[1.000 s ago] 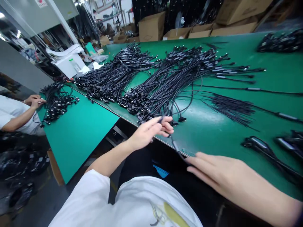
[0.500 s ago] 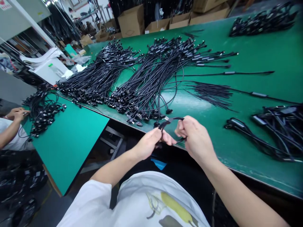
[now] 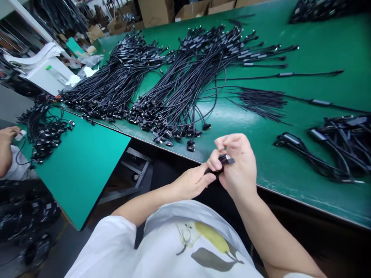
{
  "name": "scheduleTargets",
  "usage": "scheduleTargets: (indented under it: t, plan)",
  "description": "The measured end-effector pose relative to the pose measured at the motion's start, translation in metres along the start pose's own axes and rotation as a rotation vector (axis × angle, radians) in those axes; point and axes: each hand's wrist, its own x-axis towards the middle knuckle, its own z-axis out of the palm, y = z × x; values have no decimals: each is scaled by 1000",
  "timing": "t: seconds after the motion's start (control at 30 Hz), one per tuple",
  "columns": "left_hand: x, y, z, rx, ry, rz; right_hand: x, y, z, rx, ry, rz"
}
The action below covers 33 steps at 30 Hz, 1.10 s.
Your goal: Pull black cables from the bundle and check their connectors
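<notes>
Just in front of the table's edge, my left hand [image 3: 199,178] is closed on a coiled black cable [image 3: 226,159], pinched between thumb and fingers. A connector end of the cable pokes out towards my right palm. My right hand [image 3: 240,166] wraps round the same cable from the other side with its fingers curled; much of the coil is hidden between the hands. Beyond them lies a large spread of black cables [image 3: 185,85] with grey labels and connector ends. A coiled, tied cable [image 3: 301,154] rests to the right of my right hand.
On the green table [image 3: 324,92] lie a bunch of thin black ties [image 3: 262,103], more coiled cables [image 3: 344,143] and another cable pile [image 3: 116,77]. A co-worker's hand [image 3: 10,135] is by cables on the lower green board [image 3: 87,162]. Cardboard boxes [image 3: 193,11] stand behind.
The open loop of cable between my hands has become a compact coil. My right hand has turned its palm towards me, and both hands are closer together. The view has tilted slightly downward.
</notes>
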Motion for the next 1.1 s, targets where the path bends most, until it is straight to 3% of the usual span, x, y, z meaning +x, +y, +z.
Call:
scheduleTargets:
  t: [0.13, 0.2, 0.33, 0.47, 0.53, 0.6, 0.67, 0.7, 0.8, 0.87, 0.93, 1.0, 1.1]
  plan:
    - [2, -1, 0, -87, -29, 19, 8, -3, 2, 102, -35, 150]
    - [3, 0, 4, -327, -83, -45, 11, -7, 1, 82, -68, 201]
    - [-1, 11, 12, -885, -263, -315, 17, -9, -4, 10, -78, 240]
    - [-3, 19, 12, -963, -112, -350, 20, -15, -21, -210, -129, 110]
    - [-1, 16, 9, -856, -20, -306, 20, -22, -33, -529, -184, -123]
    - [1, 12, 4, -657, 39, -244, 18, -31, -45, -926, -309, -462]
    - [1, 9, -2, -323, 43, -159, 15, -37, -56, -1256, -549, -698]
    - [0, 9, -5, -118, 23, -111, 12, -38, -61, -1382, -684, -704]
    - [-4, 8, -10, 483, -77, 80, 2, -36, -70, -1578, -959, -350]
    - [-4, 6, -10, 749, -168, 234, -4, -35, -74, -1517, -1063, -53]
    - [-2, 5, -10, 916, -239, 356, -6, -36, -76, -1366, -1109, 134]
    - [1, 6, -11, 1000, -262, 418, -7, -36, -77, -1258, -1065, 221]
    - [5, 9, -14, 1007, -309, 427, -9, -34, -76, -1235, -1004, 230]
